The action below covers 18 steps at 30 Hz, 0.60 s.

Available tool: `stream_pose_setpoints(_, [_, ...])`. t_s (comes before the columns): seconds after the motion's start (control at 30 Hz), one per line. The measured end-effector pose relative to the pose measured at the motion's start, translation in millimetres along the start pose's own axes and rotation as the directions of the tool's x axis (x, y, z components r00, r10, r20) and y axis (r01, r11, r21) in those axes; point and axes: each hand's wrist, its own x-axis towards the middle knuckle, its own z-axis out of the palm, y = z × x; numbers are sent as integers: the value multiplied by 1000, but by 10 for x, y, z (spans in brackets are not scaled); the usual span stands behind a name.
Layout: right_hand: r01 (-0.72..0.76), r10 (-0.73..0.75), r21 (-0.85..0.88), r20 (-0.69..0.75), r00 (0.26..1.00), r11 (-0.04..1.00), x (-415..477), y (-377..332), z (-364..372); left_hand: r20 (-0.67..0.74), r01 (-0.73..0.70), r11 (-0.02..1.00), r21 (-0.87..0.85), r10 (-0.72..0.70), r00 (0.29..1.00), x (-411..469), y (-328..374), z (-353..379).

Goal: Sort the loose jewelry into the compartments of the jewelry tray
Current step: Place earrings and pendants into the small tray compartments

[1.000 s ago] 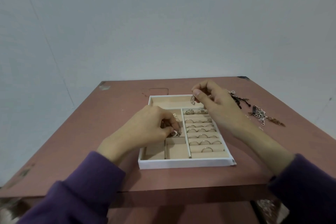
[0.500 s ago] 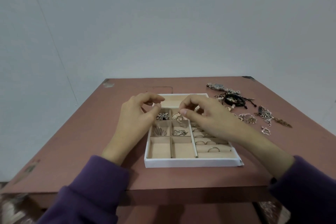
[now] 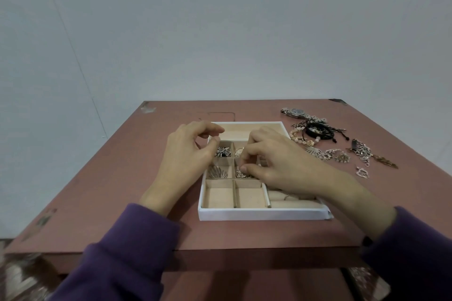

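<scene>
The left hand (image 3: 188, 151) hovers over the left wall of the jewelry tray (image 3: 261, 214), loosely curled with nothing in it. The right hand (image 3: 276, 161) bunches thumb and fingertips down at a small glinting piece (image 3: 241, 174) in the middle compartment of the 2nd column, though whether it grips it I cannot tell. Best let go low, inside the walls, so nothing hops into a neighbouring cell; the loose jewelry (image 3: 330, 154) waits on the table (image 3: 122, 178), right of the tray.
</scene>
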Motion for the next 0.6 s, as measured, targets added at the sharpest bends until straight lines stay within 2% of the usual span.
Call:
stream_pose_setpoints(0.17, [-13,13,-10,28,1000,1000,15,8,-3,13,-3,1000,2,3,1000,-9,0,-7])
stream_pose_setpoints(0.33, [-98,103,96,-48,994,991,-108,90,-126,40,-18,998,56,16,999,-35,56,-22])
stream_pose_setpoints(0.43, [-159,170,132,-75,983,978,-290,222,-262,130,-3,998,58,-4,991,-36,152,-8])
stream_pose_setpoints(0.6, [-323,351,208,-116,929,923,-684,559,-487,330,-148,980,132,98,939,-58,626,165])
